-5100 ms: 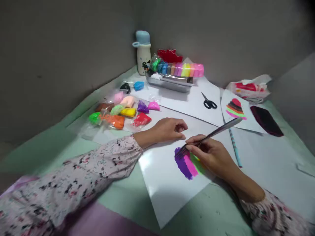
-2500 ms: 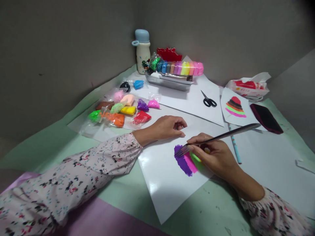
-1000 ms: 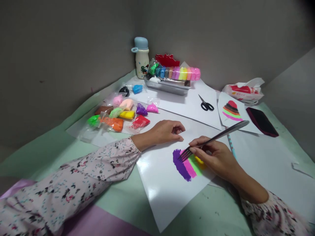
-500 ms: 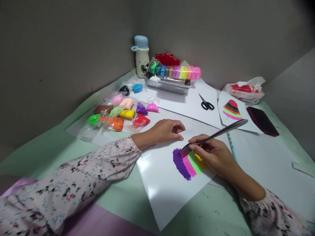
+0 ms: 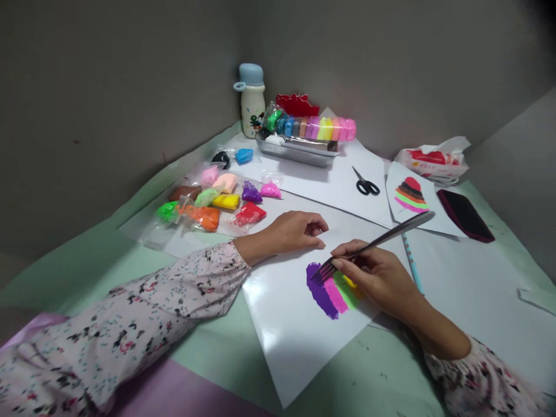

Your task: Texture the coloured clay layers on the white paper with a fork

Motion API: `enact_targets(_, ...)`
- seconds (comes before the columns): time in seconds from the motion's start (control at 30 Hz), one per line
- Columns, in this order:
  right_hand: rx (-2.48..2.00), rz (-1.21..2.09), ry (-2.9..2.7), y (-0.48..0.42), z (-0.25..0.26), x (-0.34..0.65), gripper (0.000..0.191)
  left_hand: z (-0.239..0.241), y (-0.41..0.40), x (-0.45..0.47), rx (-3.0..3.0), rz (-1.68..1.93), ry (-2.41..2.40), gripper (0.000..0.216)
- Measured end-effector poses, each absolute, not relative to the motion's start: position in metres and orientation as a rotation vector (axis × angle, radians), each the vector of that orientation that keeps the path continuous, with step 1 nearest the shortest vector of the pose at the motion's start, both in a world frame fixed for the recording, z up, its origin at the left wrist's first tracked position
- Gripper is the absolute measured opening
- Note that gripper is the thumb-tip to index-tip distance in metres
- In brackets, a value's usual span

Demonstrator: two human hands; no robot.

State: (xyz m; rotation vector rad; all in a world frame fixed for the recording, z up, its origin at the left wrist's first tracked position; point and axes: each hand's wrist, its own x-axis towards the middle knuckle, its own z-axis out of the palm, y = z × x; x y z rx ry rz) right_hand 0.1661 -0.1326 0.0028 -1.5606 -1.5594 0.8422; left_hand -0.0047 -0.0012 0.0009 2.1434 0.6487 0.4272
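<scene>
1. As left hand (image 5: 295,233) lies loosely curled by white sheet (image 5: 282,347)'s far edge, nothing visible inside, bracing would help.
2. Purple band (image 5: 322,298), on that sheet: likely wants light, even pressure.
3. Fork (image 5: 393,233), tines over band, pinched low by right hand (image 5: 384,279); steady slant advisable.

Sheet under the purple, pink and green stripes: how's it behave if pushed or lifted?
The sheet looks thin, so it would probably bend when lifted by one corner. Its glare suggests a smooth face, possibly slippery. The stripes look like an added layer, perhaps making that patch heavier.
</scene>
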Motion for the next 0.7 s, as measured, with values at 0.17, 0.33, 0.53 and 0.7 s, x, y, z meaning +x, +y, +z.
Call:
enact_targets(0.17,-1.572,0.844,-1.551,-0.1314,0.0009,0.164,0.017,0.0004,-0.0014,-0.0046,2.152,0.423,0.649,0.026)
enact_targets(0.33,-1.551,0.845,-1.554,-0.1315,0.0021,0.162,0.016,-0.0004,-0.0009,-0.0044,2.163,0.426,0.644,0.026)
enact_targets(0.53,-1.568,0.736,-1.546,-0.1314,0.0076,0.1613,0.015,0.0007,-0.0018,-0.0053,2.144,0.429,0.647,0.027)
enact_targets(0.7,-1.559,0.809,-1.546,-0.1328,0.0075,0.1588,0.017,0.0014,-0.0019,-0.0057,2.132,0.437,0.647,0.026)
